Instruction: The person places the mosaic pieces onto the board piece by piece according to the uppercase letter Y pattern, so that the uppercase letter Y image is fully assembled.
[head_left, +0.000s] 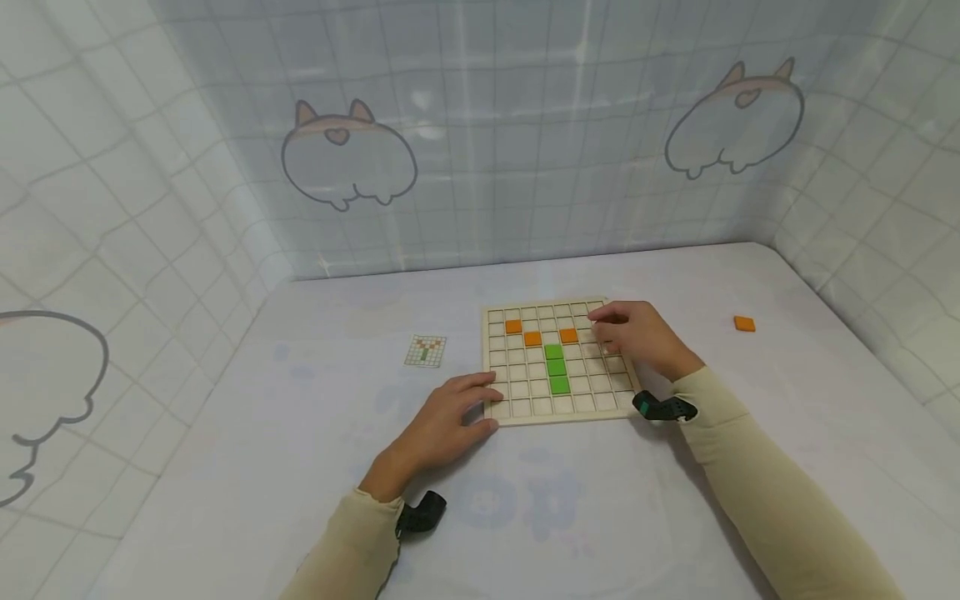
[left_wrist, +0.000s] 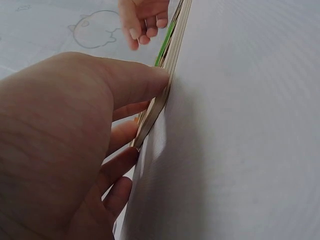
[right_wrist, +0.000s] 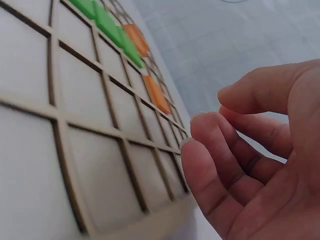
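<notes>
A light wooden grid board (head_left: 520,407) lies flat on the table, with three green tiles (head_left: 556,367) in a column. Orange tiles sit in cells above them: two on the left (head_left: 532,339) and one on the right (head_left: 568,335). My left hand (head_left: 450,421) rests at the board's near-left corner, its thumb touching the edge (left_wrist: 162,97) and its fingers relaxed along the left side. Over the board's upper right part is my right hand (head_left: 637,333). Its fingers (right_wrist: 212,145) are loosely bent, with a gap to the thumb and no tile visible between them.
A small printed card (head_left: 425,351) with a coloured grid pattern lies left of the board. One loose orange tile (head_left: 744,323) lies on the table to the far right. Grid-patterned curtains (head_left: 480,167) enclose the back and sides of the white table (head_left: 525,517).
</notes>
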